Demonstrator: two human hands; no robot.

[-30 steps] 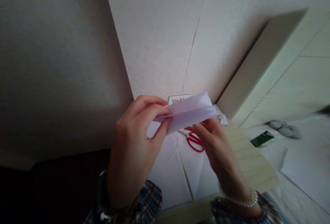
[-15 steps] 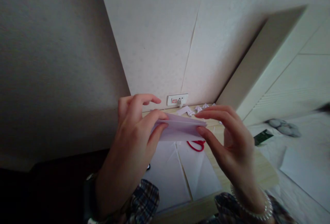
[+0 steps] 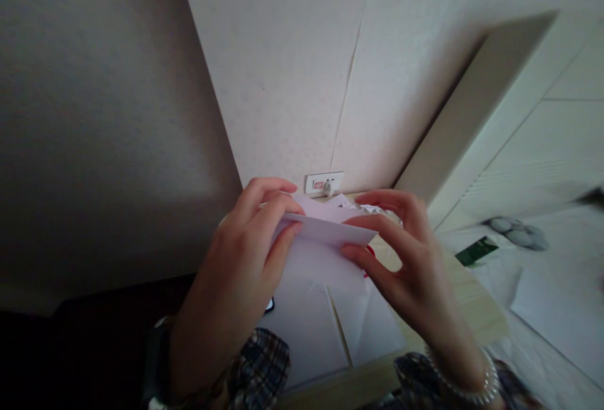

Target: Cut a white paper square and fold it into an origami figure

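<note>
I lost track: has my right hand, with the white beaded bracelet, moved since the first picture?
Yes. Against the white rectangular wall socket, your right hand has shifted right, and its upper fingers have risen from below the folded white paper.

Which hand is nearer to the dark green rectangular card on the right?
Right. The right hand is left of the dark green card, with a gap between; the left hand is farther left, across the folded white paper.
</note>
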